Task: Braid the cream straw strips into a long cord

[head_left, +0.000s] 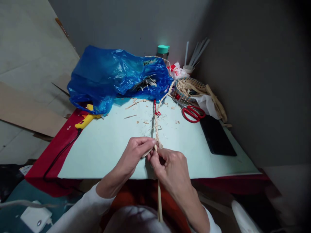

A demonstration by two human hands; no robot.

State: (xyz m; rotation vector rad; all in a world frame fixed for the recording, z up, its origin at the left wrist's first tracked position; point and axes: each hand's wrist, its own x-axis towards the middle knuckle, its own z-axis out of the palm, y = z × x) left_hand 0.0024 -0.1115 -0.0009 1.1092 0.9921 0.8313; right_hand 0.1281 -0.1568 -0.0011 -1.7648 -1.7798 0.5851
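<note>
A pale braided straw cord point(156, 124) runs down the middle of the light green mat point(104, 145) from the blue bag toward me. A red tie point(155, 110) is knotted round it farther up. My left hand point(134, 155) pinches the near end of the braid with thumb and fingers closed. My right hand point(170, 168) is closed on the straw strands just beside it, the two hands touching. A loose straw strand point(159, 200) hangs down from my right hand over the table's edge toward my lap.
A crumpled blue plastic bag point(116, 76) holding straw fills the back left. A yellow glue gun point(87, 119) with a black cable lies at the left. Red scissors point(193, 113), a woven basket point(189, 85), a black slab point(217, 136) and a cup of sticks point(190, 63) sit at the right. Straw scraps litter the mat.
</note>
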